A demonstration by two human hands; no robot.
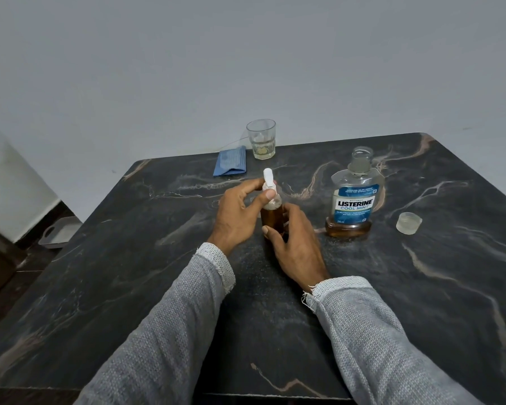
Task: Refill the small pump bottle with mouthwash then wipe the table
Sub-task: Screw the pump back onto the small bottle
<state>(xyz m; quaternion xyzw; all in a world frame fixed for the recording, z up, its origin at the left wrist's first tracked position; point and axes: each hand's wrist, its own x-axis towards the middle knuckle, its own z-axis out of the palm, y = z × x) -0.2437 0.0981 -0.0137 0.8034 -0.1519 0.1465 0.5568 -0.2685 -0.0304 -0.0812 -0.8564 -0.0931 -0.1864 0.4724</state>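
Left hand (240, 211) pinches the pump (268, 182); right hand (292, 244) clasps the bottle (272, 217) on the marble table (129, 287).

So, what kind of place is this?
Probably a room at home: a dark marble-look table against a plain wall, with a mouthwash bottle and drinking glass.

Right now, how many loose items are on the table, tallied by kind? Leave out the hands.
Bottles: 2, the small pump bottle and the mouthwash bottle
Glasses: 1, the drinking glass
Caps: 1, the loose cap
Cloths: 1, the blue cloth
Total: 5
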